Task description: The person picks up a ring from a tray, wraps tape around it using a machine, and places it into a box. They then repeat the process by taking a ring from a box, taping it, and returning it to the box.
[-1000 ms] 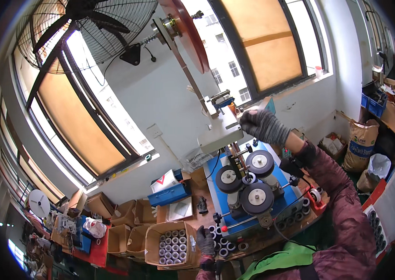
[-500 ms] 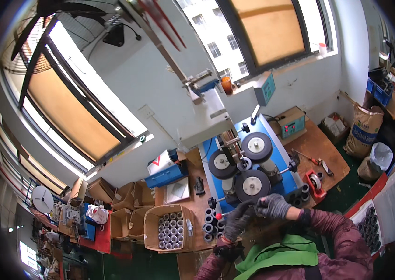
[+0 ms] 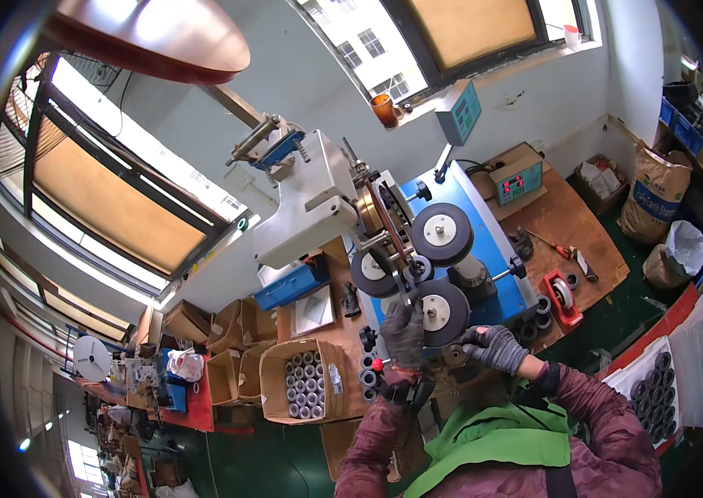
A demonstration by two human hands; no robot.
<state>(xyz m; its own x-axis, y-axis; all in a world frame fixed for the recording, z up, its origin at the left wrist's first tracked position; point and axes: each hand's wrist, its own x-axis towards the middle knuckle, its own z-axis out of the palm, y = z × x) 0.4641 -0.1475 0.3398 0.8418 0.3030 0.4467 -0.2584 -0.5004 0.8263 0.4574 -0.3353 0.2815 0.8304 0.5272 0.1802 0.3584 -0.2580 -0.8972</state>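
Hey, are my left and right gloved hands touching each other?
Apart. The head view shows a clear gap between the left hand and right hand, with part of the lowest black roller visible between them.

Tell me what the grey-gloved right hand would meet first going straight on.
The right hand would likely meet the nearest round black roller first; depth is unclear, so the small round metal disc could come sooner.

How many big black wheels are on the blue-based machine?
3: the upper right wheel, the left wheel, partly covered by metal parts, and the front wheel, beside the left hand.
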